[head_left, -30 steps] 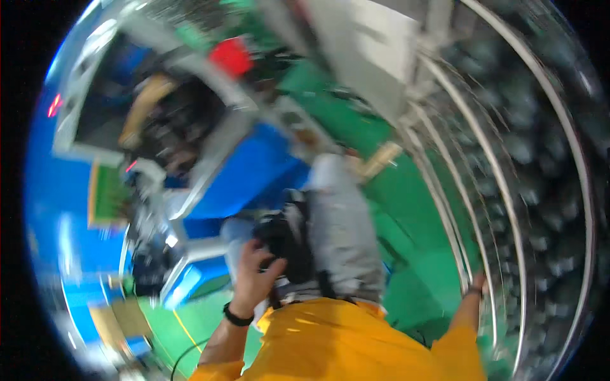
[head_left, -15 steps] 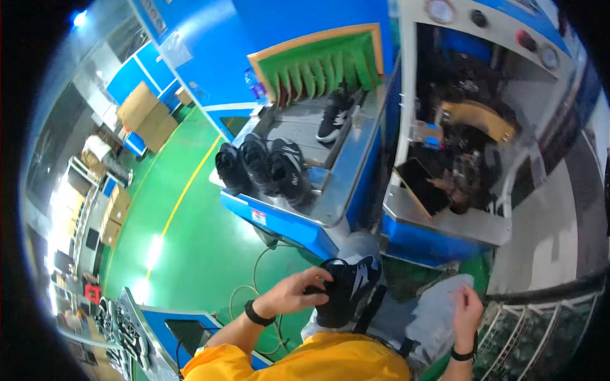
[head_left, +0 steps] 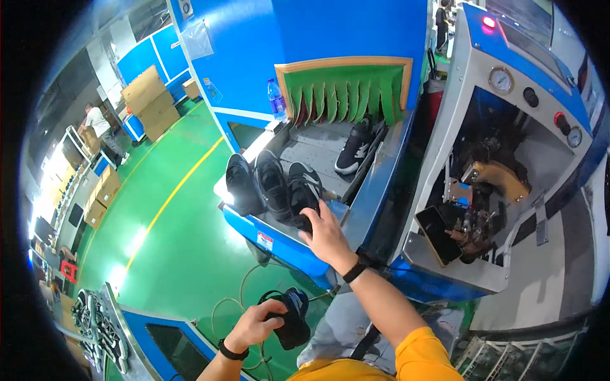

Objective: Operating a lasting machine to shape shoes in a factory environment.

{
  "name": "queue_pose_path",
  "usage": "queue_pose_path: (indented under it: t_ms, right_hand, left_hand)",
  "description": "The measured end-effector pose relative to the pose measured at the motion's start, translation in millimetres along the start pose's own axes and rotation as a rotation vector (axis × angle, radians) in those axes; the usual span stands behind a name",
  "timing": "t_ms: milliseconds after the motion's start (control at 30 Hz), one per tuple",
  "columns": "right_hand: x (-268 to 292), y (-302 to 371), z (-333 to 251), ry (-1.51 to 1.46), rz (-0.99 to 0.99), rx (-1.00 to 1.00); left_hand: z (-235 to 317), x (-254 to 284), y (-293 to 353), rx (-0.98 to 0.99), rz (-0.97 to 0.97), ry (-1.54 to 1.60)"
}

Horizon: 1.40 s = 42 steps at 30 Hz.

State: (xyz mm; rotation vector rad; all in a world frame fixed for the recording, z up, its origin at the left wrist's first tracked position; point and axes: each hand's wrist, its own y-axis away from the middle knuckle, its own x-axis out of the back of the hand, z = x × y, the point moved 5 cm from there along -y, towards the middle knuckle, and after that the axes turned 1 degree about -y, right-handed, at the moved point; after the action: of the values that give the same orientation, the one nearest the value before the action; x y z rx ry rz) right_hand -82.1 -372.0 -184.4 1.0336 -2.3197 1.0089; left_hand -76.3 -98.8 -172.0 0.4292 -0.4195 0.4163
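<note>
My left hand (head_left: 257, 325) is closed on a black sneaker (head_left: 293, 320) with grey-white details, held low in front of my lap. My right hand (head_left: 328, 238) reaches forward to the conveyor end, its thumb and fingers around the heel of another black sneaker (head_left: 304, 184) with white marks. Left of that one, two more black sneakers (head_left: 273, 184) (head_left: 240, 181) stand side by side at the near end of the conveyor (head_left: 311, 149). Farther back on the belt, a single black shoe with a white sole (head_left: 353, 151) lies near the green strip curtain (head_left: 346, 95).
On the right stands a machine with gauges (head_left: 501, 80), a phone (head_left: 438, 235) leaning at its front. A water bottle (head_left: 276, 98) is beside the curtain. Shoes lie on a bench (head_left: 121, 317) at lower left; a hose (head_left: 244, 279) loops over the green floor. A person (head_left: 100, 124) stands far left.
My right hand has gone from the lower right up to the sneaker on the conveyor. My left hand has moved the held sneaker leftward, away from my lap. The view has shifted.
</note>
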Motion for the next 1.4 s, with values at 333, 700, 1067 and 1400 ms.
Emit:
queue_pose_path:
  t_ms: [333,700,1067,1400]
  right_hand:
    - [137,141,-78,0.173,-0.337,0.081]
    - [94,259,-111,0.057,-0.428,-0.020]
    - [90,262,-42,-0.213,-0.451,-0.149]
    - [132,288,21,-0.062,-0.519,-0.383]
  left_hand:
    - [52,-31,26,-0.157,-0.002,-0.083]
    - [3,-118,47,-0.387,-0.428,-0.289]
    - [-11,10,203,0.061,0.205,-0.238]
    - [-13,174,525,0.842,1.024,-0.646]
